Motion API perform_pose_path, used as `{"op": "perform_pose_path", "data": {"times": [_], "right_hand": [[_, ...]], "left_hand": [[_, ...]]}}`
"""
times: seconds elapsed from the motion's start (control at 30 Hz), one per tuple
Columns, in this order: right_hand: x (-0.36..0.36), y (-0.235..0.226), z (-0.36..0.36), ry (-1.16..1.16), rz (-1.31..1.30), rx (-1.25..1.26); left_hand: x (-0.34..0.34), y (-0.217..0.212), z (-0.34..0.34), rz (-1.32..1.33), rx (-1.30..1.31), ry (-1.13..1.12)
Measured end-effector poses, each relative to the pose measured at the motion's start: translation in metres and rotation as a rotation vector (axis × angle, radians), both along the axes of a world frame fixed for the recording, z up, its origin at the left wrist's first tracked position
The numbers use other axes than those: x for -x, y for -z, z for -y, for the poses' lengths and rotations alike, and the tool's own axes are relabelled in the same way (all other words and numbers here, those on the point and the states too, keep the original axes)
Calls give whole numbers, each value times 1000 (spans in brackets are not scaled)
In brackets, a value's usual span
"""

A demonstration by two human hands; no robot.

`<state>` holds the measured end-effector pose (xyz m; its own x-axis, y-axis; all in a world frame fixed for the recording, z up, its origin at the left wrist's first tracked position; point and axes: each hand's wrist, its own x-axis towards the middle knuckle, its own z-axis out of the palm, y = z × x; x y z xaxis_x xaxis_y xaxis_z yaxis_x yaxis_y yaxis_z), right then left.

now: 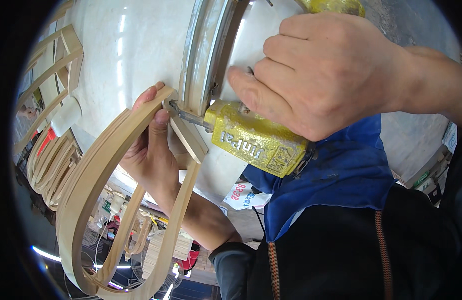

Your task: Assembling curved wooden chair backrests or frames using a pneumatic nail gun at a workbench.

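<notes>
Head view showed the person's right hand [321, 75] wrapped shut around the body of a yellow nail gun [256, 140], fingers curled over its top. The tool's metal nose [188, 116] pointed toward the person's left and met the joint of a bent wooden frame [98, 185]. The left hand [151, 150] was clamped on that frame just beside the nose, thumb on top, fingers hidden behind the wood. The left hand was the nearer of the two to the joint.

The frame was a long loop of laminated strips. Its long axis ran from the joint down toward the lower left of the picture, where the loop closed. A flat wooden slat [188, 137] crossed the joint directly under the nose. The gun's body lay to the right of the joint, tilted down to the right.

Behind both hands stood a pale glossy surface [131, 45]. More bent wooden pieces [53, 165] were stacked at the left. A white label with red print [243, 195] lay below the gun, beside blue cloth [341, 175].
</notes>
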<state>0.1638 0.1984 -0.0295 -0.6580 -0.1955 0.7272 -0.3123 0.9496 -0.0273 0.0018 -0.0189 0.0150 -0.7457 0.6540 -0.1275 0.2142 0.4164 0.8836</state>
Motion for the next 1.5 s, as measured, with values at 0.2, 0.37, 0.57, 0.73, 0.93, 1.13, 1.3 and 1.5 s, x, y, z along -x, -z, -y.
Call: {"op": "perform_pose_path", "data": {"times": [0.2,0.37,0.57,0.73,0.93,1.13,1.3,1.5], "right_hand": [[-2,-61,-34,-160,358,-181],[17,-61,-54,-31,514,1],[34,-81,-70,-57,550,-51],[30,-103,-20,-118,493,309],[82,-72,53,-111,366,674],[53,-66,75,-104,417,660],[34,-47,115,-122,427,866],[-5,-49,131,-225,579,1094]], "left_hand": [[-1,-1,-2,12,12,8],[-4,-9,4,43,22,-49],[-25,-40,52,55,128,-55],[-89,-50,142,-300,291,-106],[-75,-25,204,-746,658,-290],[-55,-22,218,-770,667,-174],[-58,-27,207,-830,669,-22],[-97,-27,194,-721,417,-269]]}}
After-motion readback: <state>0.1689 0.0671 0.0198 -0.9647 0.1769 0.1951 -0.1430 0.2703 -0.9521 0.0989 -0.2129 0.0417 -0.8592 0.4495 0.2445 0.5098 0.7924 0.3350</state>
